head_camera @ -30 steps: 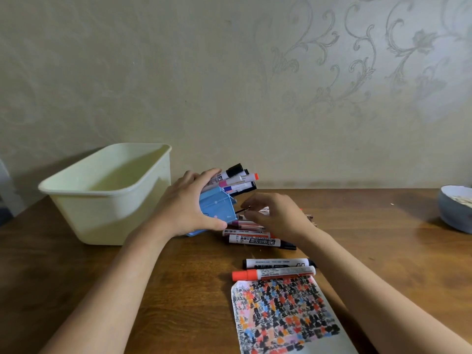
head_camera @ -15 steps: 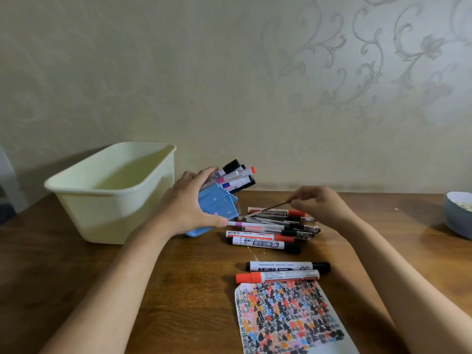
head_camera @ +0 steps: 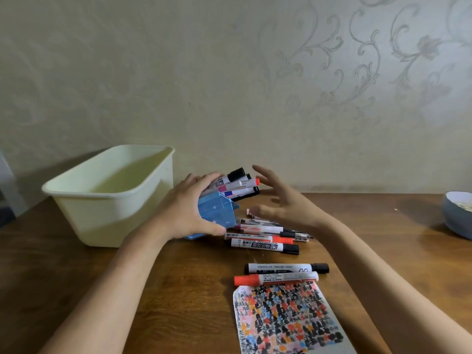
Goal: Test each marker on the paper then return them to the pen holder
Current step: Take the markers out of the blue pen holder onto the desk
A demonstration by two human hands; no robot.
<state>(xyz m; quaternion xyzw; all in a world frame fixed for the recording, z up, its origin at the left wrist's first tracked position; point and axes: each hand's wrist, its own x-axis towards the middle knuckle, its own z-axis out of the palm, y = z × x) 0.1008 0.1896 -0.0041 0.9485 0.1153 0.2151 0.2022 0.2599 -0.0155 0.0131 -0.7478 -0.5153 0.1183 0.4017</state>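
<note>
Roughly 12 markers [head_camera: 264,247], 1 holder [head_camera: 215,213], 1 paper [head_camera: 286,318].

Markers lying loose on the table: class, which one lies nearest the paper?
The orange-capped marker, touching the top edge of the paper. The black-capped marker lies just behind it; the others are heaped farther back by the pen holder.

Pale cream bin [head_camera: 107,198] at centre left, plain. Light blue pen holder [head_camera: 217,213] mid-frame, dotted with small white spots; markers in it [head_camera: 235,185] white-bodied with black, orange-red and pink ends. Loose markers [head_camera: 263,241] below centre: white barrels, black and red caps, black print. Lower down, one black-capped marker [head_camera: 286,268], one orange-red-capped marker [head_camera: 275,278]. Paper [head_camera: 286,320] at lower centre: white, crowded with black, orange, pink and blue scribble patches. Table [head_camera: 76,290] brown wood grain. Wall [head_camera: 229,72] beige, grey floral scrolls at upper right. Grey-blue bowl [head_camera: 457,215] at right edge.
</note>
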